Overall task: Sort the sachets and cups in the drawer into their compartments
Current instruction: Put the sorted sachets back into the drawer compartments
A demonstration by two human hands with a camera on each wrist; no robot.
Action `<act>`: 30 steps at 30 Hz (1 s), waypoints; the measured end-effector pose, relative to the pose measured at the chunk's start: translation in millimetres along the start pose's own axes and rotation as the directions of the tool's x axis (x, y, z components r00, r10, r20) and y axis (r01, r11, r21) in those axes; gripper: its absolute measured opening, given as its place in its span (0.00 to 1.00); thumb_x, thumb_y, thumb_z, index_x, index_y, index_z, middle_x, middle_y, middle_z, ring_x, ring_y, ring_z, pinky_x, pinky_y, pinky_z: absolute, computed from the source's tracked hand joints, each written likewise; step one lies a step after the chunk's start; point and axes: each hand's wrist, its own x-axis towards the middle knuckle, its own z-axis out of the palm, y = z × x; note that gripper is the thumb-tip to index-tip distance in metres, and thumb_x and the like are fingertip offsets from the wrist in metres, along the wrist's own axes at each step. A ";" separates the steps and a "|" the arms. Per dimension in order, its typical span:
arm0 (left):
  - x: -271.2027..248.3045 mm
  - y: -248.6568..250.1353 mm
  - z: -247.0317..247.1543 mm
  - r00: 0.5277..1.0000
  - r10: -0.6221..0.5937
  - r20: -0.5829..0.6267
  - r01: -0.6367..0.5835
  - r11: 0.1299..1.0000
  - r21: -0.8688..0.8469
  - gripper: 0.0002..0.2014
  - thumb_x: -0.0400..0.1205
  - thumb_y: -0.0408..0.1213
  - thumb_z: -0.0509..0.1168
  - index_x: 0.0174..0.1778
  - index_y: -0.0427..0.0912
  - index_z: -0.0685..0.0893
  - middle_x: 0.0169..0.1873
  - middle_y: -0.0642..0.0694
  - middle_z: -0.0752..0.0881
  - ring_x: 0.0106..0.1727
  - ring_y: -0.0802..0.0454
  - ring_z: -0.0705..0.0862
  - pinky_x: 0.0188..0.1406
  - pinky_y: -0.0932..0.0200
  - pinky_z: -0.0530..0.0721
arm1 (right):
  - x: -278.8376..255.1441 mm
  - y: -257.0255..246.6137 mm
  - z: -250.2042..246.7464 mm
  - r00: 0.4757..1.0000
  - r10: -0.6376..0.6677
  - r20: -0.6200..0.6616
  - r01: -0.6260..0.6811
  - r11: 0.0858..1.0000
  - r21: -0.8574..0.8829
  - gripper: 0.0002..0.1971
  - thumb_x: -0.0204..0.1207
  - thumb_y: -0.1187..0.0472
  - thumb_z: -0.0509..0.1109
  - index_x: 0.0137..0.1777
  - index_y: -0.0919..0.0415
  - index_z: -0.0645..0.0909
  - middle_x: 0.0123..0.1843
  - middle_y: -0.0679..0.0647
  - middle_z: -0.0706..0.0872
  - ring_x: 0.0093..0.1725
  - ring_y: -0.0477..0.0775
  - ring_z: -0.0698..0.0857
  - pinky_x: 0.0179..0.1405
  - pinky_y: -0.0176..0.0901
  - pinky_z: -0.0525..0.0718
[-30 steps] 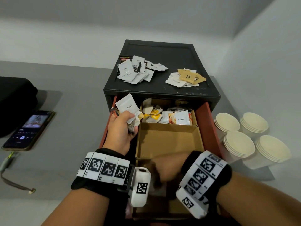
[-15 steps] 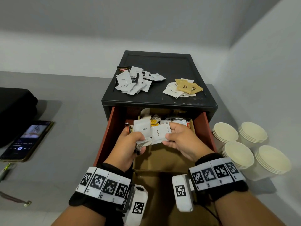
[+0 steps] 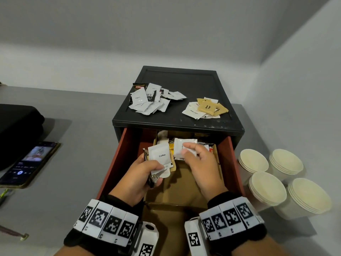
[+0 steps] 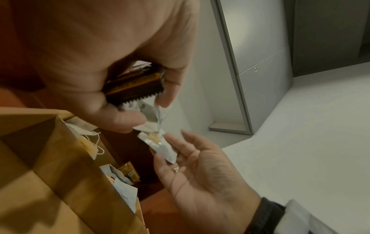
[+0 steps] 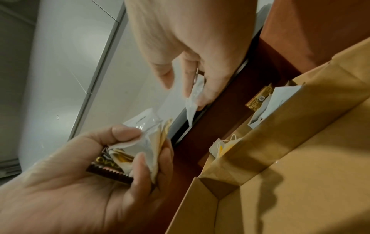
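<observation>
My left hand (image 3: 154, 171) grips a bundle of sachets (image 3: 160, 156) over the open drawer (image 3: 118, 163); a white "Coffee" sachet is on top. In the left wrist view a dark brown sachet (image 4: 133, 91) lies in the same bundle. Just right of it, my right hand (image 3: 187, 151) pinches a single white sachet (image 3: 180, 147), seen edge-on between thumb and fingers (image 5: 192, 98) in the right wrist view. More sachets and tea bags (image 3: 164, 138) fill the back cardboard compartment. Stacks of paper cups (image 3: 267, 187) stand right of the cabinet.
The black cabinet top (image 3: 184, 84) holds a white sachet pile (image 3: 151, 99) and a brown-and-white pile (image 3: 204, 108). The middle cardboard compartment (image 3: 184, 183) has nothing visible in it. A phone (image 3: 29, 163) and a black bag (image 3: 16, 130) lie at left. A wall runs along the right.
My right hand came up from the drawer's front to beside the left hand and now pinches a white sachet. The left hand moved slightly nearer with its bundle.
</observation>
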 end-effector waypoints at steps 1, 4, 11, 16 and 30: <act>-0.1 -0.7 0.5 1.000 0.008 0.018 -0.008 1.000 0.007 0.25 0.73 0.24 0.66 0.66 0.40 0.77 0.45 0.40 0.86 0.34 0.52 0.85 0.22 0.63 0.79 | -1.5 -0.4 2.2 0.999 -0.021 0.050 0.021 1.000 -0.011 0.12 0.77 0.55 0.70 0.60 0.50 0.80 0.60 0.45 0.81 0.62 0.44 0.79 0.67 0.44 0.78; -0.3 -1.9 2.4 0.997 0.023 0.078 -0.028 0.998 0.064 0.30 0.65 0.31 0.69 0.66 0.40 0.78 0.44 0.40 0.85 0.32 0.54 0.85 0.22 0.62 0.79 | -5.7 0.4 14.9 0.983 -0.022 0.182 0.048 0.989 -0.138 0.25 0.71 0.46 0.73 0.67 0.53 0.77 0.65 0.44 0.78 0.65 0.43 0.76 0.65 0.41 0.77; -4.3 -5.3 8.5 0.991 -0.009 0.135 0.003 0.999 0.048 0.29 0.62 0.30 0.72 0.61 0.42 0.80 0.41 0.45 0.87 0.37 0.53 0.86 0.27 0.61 0.80 | -1.9 5.8 15.9 0.997 0.001 0.080 0.007 0.995 -0.104 0.07 0.80 0.55 0.66 0.47 0.58 0.80 0.49 0.56 0.86 0.50 0.51 0.85 0.46 0.41 0.85; -3.7 -9.6 14.8 0.999 -0.001 -0.050 -0.002 0.997 -0.073 0.19 0.77 0.19 0.62 0.59 0.43 0.79 0.50 0.37 0.87 0.39 0.48 0.85 0.21 0.64 0.80 | -4.2 6.5 19.9 0.993 0.063 0.097 -0.074 0.991 0.115 0.13 0.83 0.53 0.60 0.53 0.61 0.82 0.52 0.61 0.88 0.53 0.60 0.87 0.57 0.60 0.85; -8.7 0.0 15.4 0.990 -0.037 -0.138 0.011 0.983 -0.185 0.16 0.79 0.19 0.60 0.52 0.46 0.78 0.50 0.39 0.82 0.46 0.43 0.84 0.23 0.63 0.83 | 3.3 9.7 1.4 0.981 -0.029 -0.194 0.050 0.993 0.105 0.16 0.84 0.69 0.58 0.59 0.44 0.75 0.54 0.41 0.78 0.44 0.44 0.83 0.28 0.29 0.83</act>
